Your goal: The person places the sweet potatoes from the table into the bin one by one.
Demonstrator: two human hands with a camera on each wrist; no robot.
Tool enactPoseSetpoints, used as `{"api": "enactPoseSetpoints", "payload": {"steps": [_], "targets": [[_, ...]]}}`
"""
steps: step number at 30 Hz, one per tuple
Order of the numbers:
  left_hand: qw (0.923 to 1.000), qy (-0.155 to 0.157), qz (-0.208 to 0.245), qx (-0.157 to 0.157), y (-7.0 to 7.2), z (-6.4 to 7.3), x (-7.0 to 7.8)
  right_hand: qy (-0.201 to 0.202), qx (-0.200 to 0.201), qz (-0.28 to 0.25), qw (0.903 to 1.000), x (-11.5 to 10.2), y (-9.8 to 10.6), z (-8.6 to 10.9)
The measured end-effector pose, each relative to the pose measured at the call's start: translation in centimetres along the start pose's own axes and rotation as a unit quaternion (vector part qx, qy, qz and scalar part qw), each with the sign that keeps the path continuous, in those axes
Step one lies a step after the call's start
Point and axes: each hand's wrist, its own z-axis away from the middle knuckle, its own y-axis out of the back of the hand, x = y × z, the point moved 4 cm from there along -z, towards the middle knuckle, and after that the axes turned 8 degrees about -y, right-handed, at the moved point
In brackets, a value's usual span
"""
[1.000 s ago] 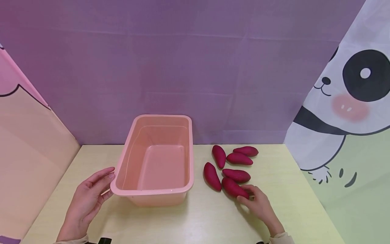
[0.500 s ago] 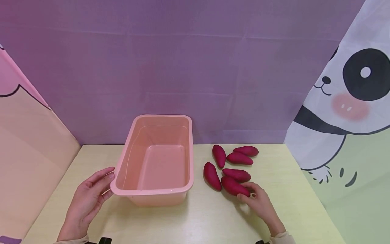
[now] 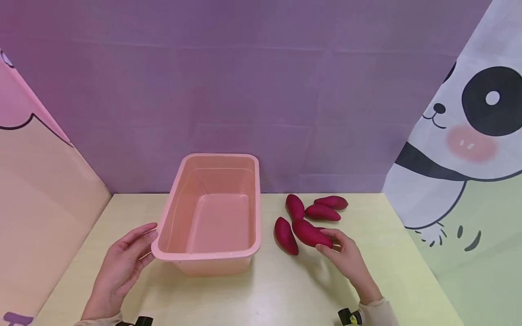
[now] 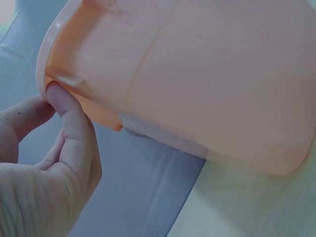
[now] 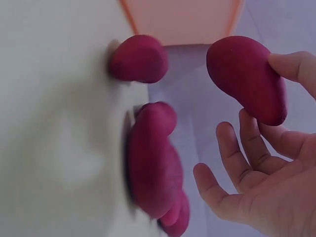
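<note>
My right hand [image 3: 348, 262] pinches one end of a purple-red sweet potato [image 3: 310, 234] between thumb and fingers. In the right wrist view this sweet potato [image 5: 242, 74] hangs clear of the table, and the other fingers are spread. Several more sweet potatoes lie below and behind it, among them a single one [image 3: 285, 236] on the left. One in the head view is mostly covered by the held one. At the left, my left hand [image 3: 124, 267] holds the rim of a pink plastic basin [image 3: 208, 257]; the left wrist view shows thumb and finger pinching that rim [image 4: 43, 74].
The pale wooden table [image 3: 281, 294] ends at a purple cloth backdrop [image 3: 261, 104]. Printed panels stand on both sides, with a panda on the right one [image 3: 432, 203]. The basin's inside holds nothing. A wrist camera mount [image 3: 348, 316] sits at the right cuff.
The right hand has lifted its sweet potato off the table, up and slightly away from the person. The left hand stays at the basin rim; the whole head view has shifted slightly.
</note>
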Motion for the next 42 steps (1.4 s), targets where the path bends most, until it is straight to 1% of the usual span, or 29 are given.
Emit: {"api": "enactPoseSetpoints", "payload": {"steps": [6,13,17,22,25,30,32,36,39,42], "targets": [[1.0000,-0.001,-0.004,0.006,0.1,-0.1,-0.3,0.011,-0.013,-0.022,0.9996,-2.4,-0.3,-0.9],[0.9999,-0.001,-0.015,0.008,0.2,-0.1,-0.2,0.022,-0.031,-0.052,0.9979,-6.0,-1.1,-2.6],[0.9997,-0.003,-0.021,0.010,0.1,0.0,-0.1,0.025,-0.045,-0.047,0.9976,-8.1,-1.9,-3.6],[0.9992,0.001,-0.039,0.013,-0.1,-0.1,0.0,0.042,-0.051,-0.015,0.9977,-11.0,-3.3,-5.2],[0.9989,0.004,-0.044,0.014,-0.1,0.0,0.0,0.053,-0.065,-0.011,0.9965,-12.9,-4.4,-6.3],[0.9989,0.000,-0.044,0.019,-0.2,0.1,-0.1,0.066,-0.105,-0.032,0.9918,-16.4,-6.7,-8.7],[0.9988,0.001,-0.045,0.021,-0.4,0.1,-0.2,0.065,-0.121,-0.039,0.9897,-17.7,-7.7,-9.6],[0.9987,0.005,-0.048,0.018,-0.7,0.0,-0.3,0.060,-0.140,-0.034,0.9877,-19.3,-9.8,-11.2],[0.9987,0.006,-0.049,0.014,-0.9,-0.1,-0.3,0.045,-0.145,0.003,0.9883,-19.7,-11.6,-12.1],[0.9986,0.008,-0.050,0.015,-1.0,0.0,-0.3,0.027,-0.168,0.052,0.9840,-20.1,-13.6,-12.6]]}}
